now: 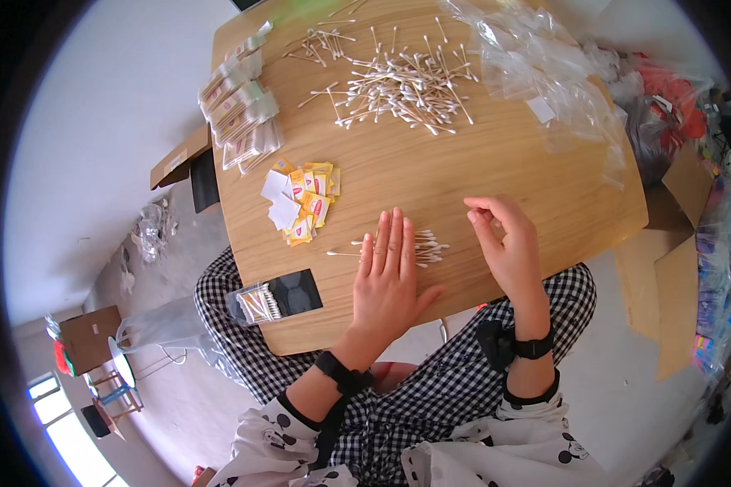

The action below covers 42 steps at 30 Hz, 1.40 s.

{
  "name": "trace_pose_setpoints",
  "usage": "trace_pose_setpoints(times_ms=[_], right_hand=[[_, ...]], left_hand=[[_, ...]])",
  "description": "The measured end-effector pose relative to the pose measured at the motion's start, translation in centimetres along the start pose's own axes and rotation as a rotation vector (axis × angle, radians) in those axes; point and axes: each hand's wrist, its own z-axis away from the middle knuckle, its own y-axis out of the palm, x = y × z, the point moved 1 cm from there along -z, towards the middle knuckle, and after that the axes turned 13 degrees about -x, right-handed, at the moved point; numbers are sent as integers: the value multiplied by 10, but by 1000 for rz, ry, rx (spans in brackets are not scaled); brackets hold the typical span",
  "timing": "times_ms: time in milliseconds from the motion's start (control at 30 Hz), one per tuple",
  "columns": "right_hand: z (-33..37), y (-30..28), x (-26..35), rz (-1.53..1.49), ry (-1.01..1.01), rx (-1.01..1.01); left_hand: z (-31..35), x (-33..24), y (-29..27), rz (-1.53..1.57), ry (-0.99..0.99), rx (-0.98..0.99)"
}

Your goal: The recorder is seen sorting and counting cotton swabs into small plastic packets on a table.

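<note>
You sit in what looks like a makeshift workroom, a wooden table (439, 166) bearing heaped cotton swabs (402, 91) and clear plastic bags (524, 69), cardboard boxes (676, 304) nearby.

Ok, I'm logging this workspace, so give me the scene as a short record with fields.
Left hand: palm down, fingers extended over small swab group
Right hand: right of that group, fingers curled
Surface: wooden table
Far side: large loose swab pile
Left side: yellow-and-white cards, stacked packets beyond
Near left edge: swab-filled clear bag, dark rectangular piece
Far right: clear plastic bags
</note>
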Motion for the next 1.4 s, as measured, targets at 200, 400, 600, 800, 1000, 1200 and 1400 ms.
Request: trace_pose_setpoints(times_ms=[200,400,600,800,1000,1200,1400], right_hand=[[-1,-7,1,-52,32,-74],[2,-1,-5,-86,4,-78],[2,7,-6,-80,-5,-61],[9,19,-14,-15,-42,-50],[12,25,2,17,-253,72],[21,49,12,210,-351,309],[20,52,5,184,-332,289]], left_hand=[[-39,8,18,-172,20,-66],[2,-15,10,-148,5,-15],[-17,-8,12,-154,-16,-6],[-21,6,-3,21,-53,-105],[-6,57,-45,124,-80,-252],[-16,79,-53,38,-41,-221],[-21,86,-54,53,-11,-203]])
